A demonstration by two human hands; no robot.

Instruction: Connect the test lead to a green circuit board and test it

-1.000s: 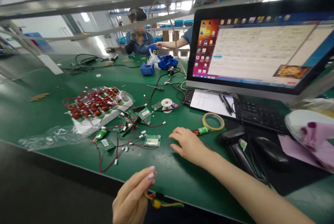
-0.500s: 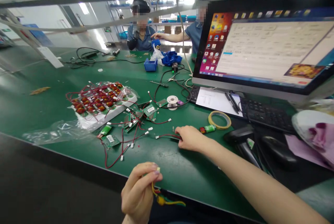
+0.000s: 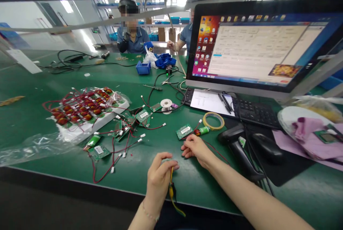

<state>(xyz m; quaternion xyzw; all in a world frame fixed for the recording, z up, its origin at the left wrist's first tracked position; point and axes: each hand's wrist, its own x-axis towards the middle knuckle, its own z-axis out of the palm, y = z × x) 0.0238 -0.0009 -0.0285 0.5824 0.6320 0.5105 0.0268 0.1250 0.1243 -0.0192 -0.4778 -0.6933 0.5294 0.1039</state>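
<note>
My left hand (image 3: 160, 174) is closed, pinching the top of a short yellow-and-green wire lead (image 3: 171, 190) that hangs down over the table's front edge. To its right, my right hand (image 3: 195, 148) hovers low over the green table with loosely bent fingers slightly apart; nothing shows in them. Just beyond these fingers lies a green circuit board (image 3: 184, 131) with a white label and red wires. A green-wrapped cylindrical part (image 3: 202, 131) touches or nearly touches that board. Left of my hands is a loose pile of wired circuit boards (image 3: 142, 116) with white plugs.
A white foam tray (image 3: 93, 128) carries rows of copper-coloured wired parts. Yellow tape (image 3: 213, 121), a solder spool (image 3: 166, 104), a barcode scanner (image 3: 242, 151), a mouse (image 3: 267, 147), a keyboard (image 3: 258, 115) and a monitor (image 3: 257, 51) stand around. Two people sit across the table.
The view has turned right. My right hand has drawn back, and a labelled board now lies by the green cylinder. My left hand has risen closer to it, still with the wire lead.
</note>
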